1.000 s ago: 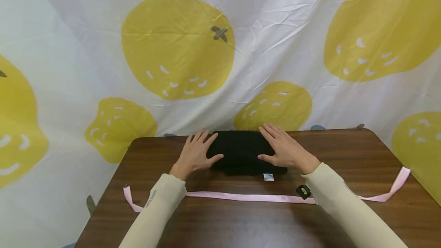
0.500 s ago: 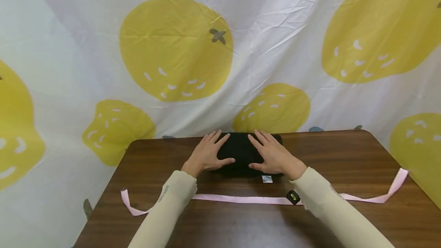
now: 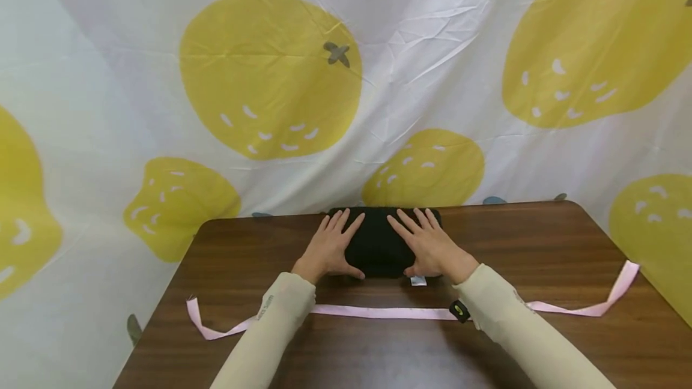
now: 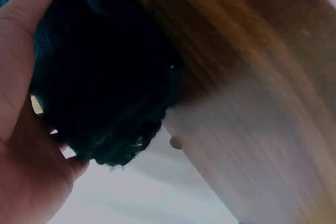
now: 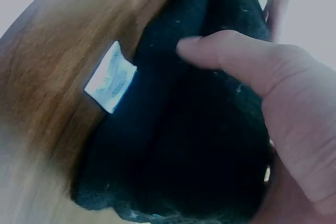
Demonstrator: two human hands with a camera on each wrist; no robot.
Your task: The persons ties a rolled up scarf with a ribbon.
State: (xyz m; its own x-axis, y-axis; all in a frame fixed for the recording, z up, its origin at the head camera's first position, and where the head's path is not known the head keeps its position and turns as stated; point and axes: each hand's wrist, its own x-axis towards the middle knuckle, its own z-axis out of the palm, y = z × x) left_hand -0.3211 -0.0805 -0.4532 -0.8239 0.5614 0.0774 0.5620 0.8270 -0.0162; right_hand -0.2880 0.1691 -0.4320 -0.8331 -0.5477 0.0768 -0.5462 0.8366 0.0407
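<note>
A folded black cloth (image 3: pixel 381 245) with a fuzzy surface lies across the back of the table. A small white label (image 5: pixel 111 77) sticks out from its near edge. The left hand (image 3: pixel 331 250) rests on the cloth's left part, fingers spread and pointing away, thumb at the near edge. Mirroring it, the right hand (image 3: pixel 430 249) rests on the right part, its thumb beside the label. In the right wrist view that thumb (image 5: pixel 226 53) lies over the cloth. Seen from the left wrist, the cloth's end (image 4: pixel 115 93) looks rounded and thick; some fingers are hidden behind it.
A pink ribbon (image 3: pixel 384 313) runs across the brown wooden table (image 3: pixel 357 356) in front of the cloth, its ends bent up at both sides. On the right wrist sits a small black device (image 3: pixel 459 311). A white curtain (image 3: pixel 303 185) with yellow fruit prints hangs behind the table.
Both hands have moved inward over the cloth, closer together, then settled lower on it. The thumbs have dropped to its near edge. The label is now partly covered by the right hand.
</note>
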